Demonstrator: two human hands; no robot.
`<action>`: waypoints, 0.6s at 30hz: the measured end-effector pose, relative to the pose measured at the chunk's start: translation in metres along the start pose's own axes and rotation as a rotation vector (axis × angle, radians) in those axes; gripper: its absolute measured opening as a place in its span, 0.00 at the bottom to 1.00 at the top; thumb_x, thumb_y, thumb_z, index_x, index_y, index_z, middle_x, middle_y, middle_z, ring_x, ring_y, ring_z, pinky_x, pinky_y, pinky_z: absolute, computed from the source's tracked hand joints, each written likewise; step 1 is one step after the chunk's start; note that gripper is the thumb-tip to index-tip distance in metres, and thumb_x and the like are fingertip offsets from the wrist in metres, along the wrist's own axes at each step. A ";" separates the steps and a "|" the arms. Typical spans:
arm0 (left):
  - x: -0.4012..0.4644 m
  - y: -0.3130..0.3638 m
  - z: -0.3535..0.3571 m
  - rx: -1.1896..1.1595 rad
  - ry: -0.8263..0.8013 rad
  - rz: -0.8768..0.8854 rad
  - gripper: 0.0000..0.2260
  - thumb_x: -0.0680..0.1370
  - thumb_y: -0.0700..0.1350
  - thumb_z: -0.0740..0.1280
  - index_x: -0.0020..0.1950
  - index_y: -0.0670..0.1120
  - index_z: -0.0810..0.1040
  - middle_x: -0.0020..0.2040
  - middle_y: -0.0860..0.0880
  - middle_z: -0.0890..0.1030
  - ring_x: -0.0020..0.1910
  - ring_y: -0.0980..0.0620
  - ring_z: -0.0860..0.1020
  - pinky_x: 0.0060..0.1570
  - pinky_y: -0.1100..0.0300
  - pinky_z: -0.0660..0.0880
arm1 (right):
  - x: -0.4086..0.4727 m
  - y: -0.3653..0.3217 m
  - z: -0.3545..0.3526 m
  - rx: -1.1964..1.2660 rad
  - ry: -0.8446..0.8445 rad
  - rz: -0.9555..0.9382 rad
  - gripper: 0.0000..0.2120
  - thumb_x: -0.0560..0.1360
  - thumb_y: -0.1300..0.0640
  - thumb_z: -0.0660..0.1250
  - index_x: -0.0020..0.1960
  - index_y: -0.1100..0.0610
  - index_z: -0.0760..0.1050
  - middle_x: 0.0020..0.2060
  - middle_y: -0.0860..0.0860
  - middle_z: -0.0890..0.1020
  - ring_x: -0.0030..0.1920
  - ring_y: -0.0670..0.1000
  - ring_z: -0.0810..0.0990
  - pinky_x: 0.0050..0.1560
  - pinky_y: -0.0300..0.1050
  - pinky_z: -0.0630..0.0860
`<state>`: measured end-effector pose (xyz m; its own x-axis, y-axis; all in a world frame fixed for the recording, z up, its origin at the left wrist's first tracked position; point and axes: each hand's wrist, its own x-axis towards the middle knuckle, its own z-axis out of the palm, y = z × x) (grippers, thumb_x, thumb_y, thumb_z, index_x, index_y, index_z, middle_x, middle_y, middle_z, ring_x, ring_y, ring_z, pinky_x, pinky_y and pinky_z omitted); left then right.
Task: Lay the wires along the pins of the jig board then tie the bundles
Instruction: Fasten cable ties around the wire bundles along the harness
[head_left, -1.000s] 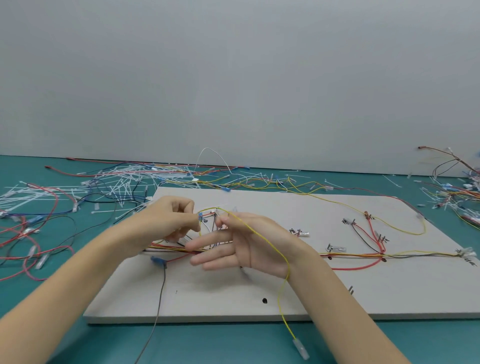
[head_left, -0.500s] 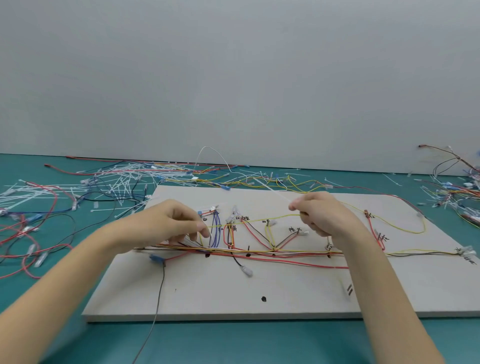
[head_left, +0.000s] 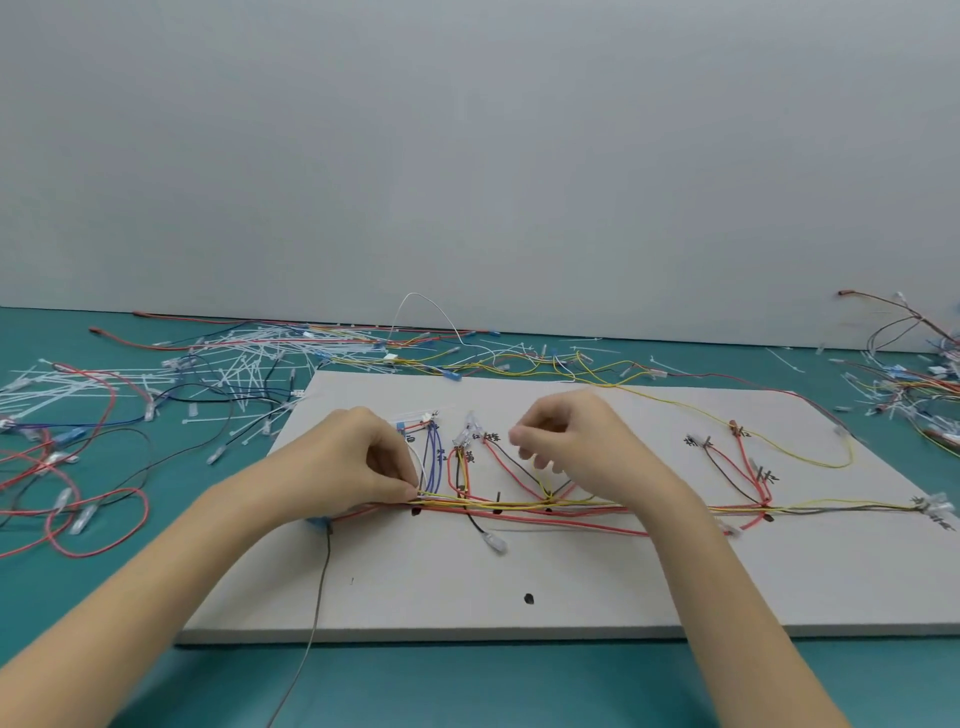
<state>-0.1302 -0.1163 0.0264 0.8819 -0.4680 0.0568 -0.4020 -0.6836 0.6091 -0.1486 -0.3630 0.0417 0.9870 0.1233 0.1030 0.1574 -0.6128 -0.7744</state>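
A pale grey jig board (head_left: 519, 587) lies on the teal table. Along its middle runs a horizontal bundle of red, yellow, orange and dark wires (head_left: 519, 506), with branches rising to small pins. My left hand (head_left: 363, 462) pinches the bundle's left end between thumb and fingers, beside blue and white wire loops (head_left: 431, 462). Above the bundle's middle, my right hand (head_left: 576, 447) hovers with fingers curled and blurred; whether it holds anything I cannot tell. A yellow wire (head_left: 810, 457) loops over the board's right part.
Loose wires and white cable ties (head_left: 156, 384) litter the table at the left and behind the board. Another wire heap (head_left: 914, 384) lies at the far right. A grey wire (head_left: 317, 597) hangs over the board's front edge. A grey wall stands behind.
My right hand has come back left and down over the bundle's middle. The yellow wire now lies along the bundle. My left hand has shifted down to pinch the bundle's left end.
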 end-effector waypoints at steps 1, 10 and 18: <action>0.000 0.000 0.000 -0.006 0.008 0.002 0.10 0.69 0.41 0.78 0.33 0.56 0.83 0.33 0.58 0.84 0.33 0.61 0.81 0.35 0.69 0.75 | 0.000 -0.001 0.003 0.005 -0.021 -0.014 0.07 0.76 0.59 0.68 0.40 0.58 0.80 0.33 0.50 0.82 0.31 0.46 0.77 0.31 0.40 0.73; -0.003 -0.002 -0.017 -0.010 0.124 -0.074 0.10 0.64 0.52 0.81 0.32 0.50 0.81 0.30 0.52 0.81 0.28 0.60 0.75 0.31 0.66 0.72 | -0.001 -0.009 0.016 0.034 -0.070 -0.055 0.08 0.77 0.56 0.68 0.39 0.54 0.79 0.32 0.48 0.82 0.29 0.45 0.76 0.31 0.38 0.71; -0.007 0.009 -0.018 -0.106 0.209 0.070 0.12 0.67 0.62 0.68 0.46 0.60 0.82 0.42 0.59 0.81 0.38 0.60 0.77 0.38 0.68 0.70 | -0.006 -0.015 0.017 0.034 -0.108 -0.085 0.07 0.76 0.56 0.69 0.41 0.58 0.81 0.32 0.50 0.83 0.30 0.46 0.77 0.35 0.43 0.75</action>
<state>-0.1352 -0.1093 0.0454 0.8889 -0.3786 0.2580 -0.4459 -0.5859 0.6767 -0.1575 -0.3412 0.0416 0.9608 0.2576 0.1025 0.2369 -0.5704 -0.7864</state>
